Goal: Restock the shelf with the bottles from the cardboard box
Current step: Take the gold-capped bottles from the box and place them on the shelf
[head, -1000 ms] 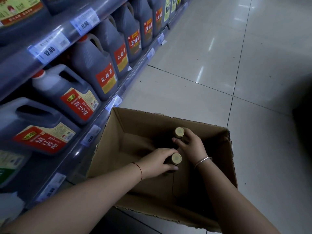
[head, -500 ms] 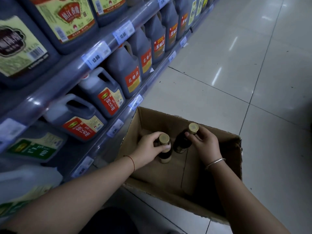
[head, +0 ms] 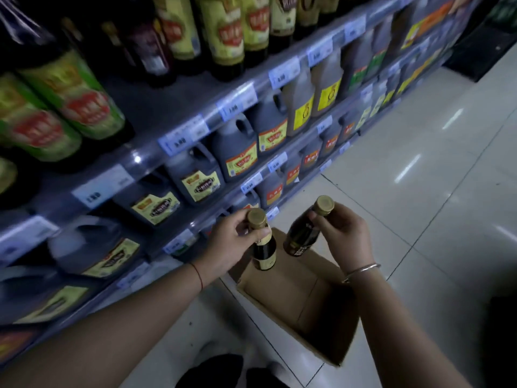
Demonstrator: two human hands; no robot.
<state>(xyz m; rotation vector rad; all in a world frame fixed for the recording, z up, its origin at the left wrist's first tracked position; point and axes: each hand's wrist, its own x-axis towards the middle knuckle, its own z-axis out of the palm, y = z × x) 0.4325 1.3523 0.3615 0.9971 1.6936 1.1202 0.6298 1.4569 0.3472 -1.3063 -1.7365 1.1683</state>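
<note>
My left hand [head: 230,243] grips a small dark bottle [head: 263,247] with a gold cap by its neck, holding it upright above the open cardboard box [head: 282,292]. My right hand [head: 345,233] grips a second dark gold-capped bottle [head: 303,235] near its cap, tilted, just right of the first. Both bottles hang clear of the box, which sits on the floor against the shelf [head: 167,141]. The visible part of the box's inside shows bare cardboard.
The shelf unit runs along the left, packed with large dark jugs [head: 237,152] on the lower levels and tall bottles with yellow-green labels [head: 221,32] above, with price tags along the edges. Glossy white floor tiles [head: 419,169] stretch to the right. Dark shoes [head: 218,371] show at the bottom.
Both hands have lifted their bottles up out of the box. The view has swung upward, showing higher shelf levels.
</note>
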